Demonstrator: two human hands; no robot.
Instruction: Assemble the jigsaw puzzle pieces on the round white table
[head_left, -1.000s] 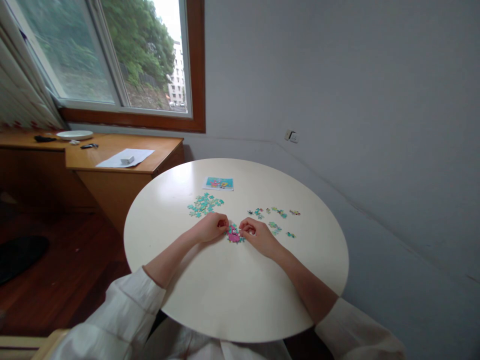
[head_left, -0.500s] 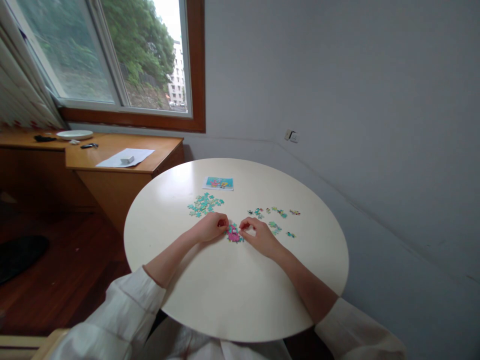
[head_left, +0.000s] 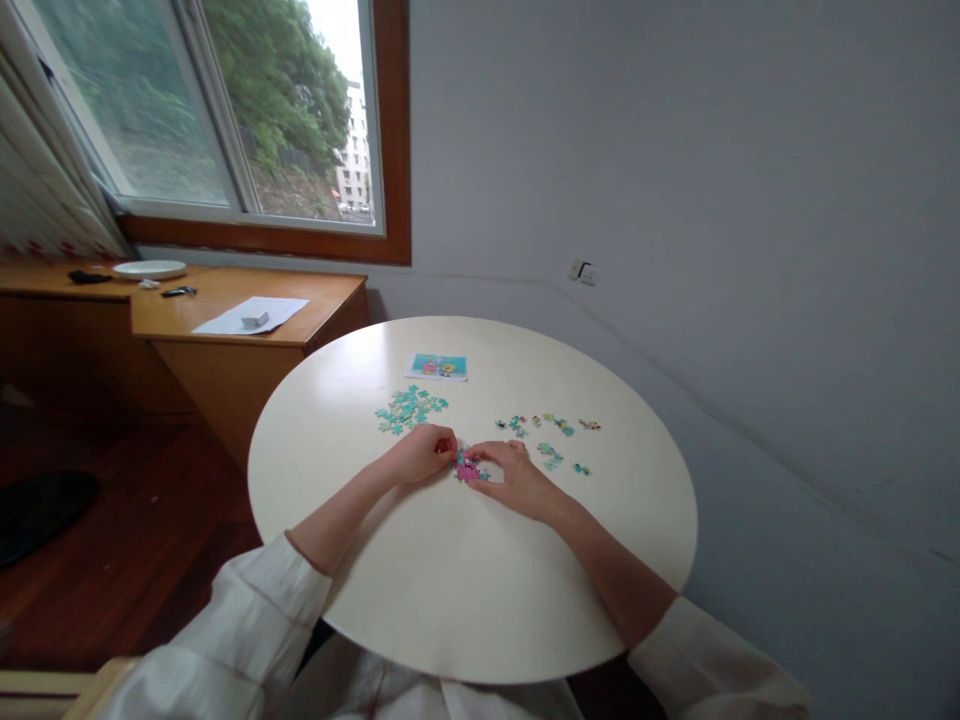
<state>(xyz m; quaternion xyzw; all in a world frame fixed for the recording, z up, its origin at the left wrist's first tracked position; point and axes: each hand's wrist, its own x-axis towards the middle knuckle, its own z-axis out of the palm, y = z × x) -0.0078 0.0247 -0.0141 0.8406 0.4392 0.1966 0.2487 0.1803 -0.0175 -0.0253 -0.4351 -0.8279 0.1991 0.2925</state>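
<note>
A small joined patch of jigsaw pieces [head_left: 466, 470], pink in the middle with teal edges, lies flat on the white table. My left hand [head_left: 426, 453] rests at its left edge with fingers curled and closed; what they pinch, if anything, is hidden. Over the patch's right side, my right hand [head_left: 519, 480] has its thumb at the lower edge and a fingertip near the top, gripping the patch between them. Part of the pink area is covered by these fingers. Just beyond my left hand is a pile of loose teal jigsaw pieces [head_left: 409, 408].
Several scattered jigsaw pieces [head_left: 551, 455] lie to the right of my right hand. A picture card [head_left: 438, 367] showing cartoon figures lies toward the round table's [head_left: 420, 580] far side. At the left stands a wooden desk [head_left: 225, 285] with paper and a white plate [head_left: 150, 269].
My right hand has moved left onto the pink patch, its thumb and finger going from a pinch beside it to spread across it. My left hand has stayed almost still.
</note>
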